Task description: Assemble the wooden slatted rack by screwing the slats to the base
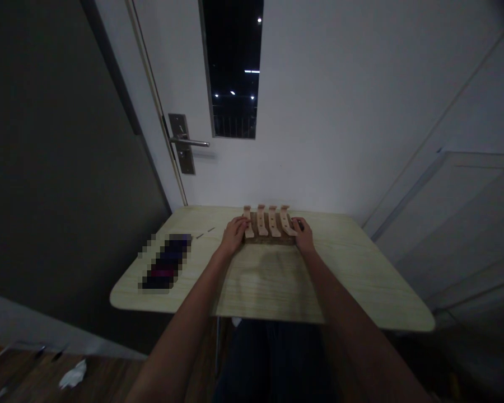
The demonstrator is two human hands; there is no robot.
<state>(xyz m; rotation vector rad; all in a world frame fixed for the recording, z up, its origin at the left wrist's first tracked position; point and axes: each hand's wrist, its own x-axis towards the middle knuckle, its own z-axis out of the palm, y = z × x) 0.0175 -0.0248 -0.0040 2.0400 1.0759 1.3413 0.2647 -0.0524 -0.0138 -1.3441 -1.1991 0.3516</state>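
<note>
L hand is a bit curled, fingers touching the L end of the brown board & the wood strip there. R hand is bent round the R end. Can't tell if either one squeezes, bc the undersides are hidden. Board's on the table, near the back edge, w/ 4 pale wood strips side by side on top.

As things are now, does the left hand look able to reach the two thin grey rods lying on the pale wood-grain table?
Probably yes. Only bare table shows between the left hand and the thin grey rods, though it would first have to leave the brown board and its pale bent wooden strips.
</note>
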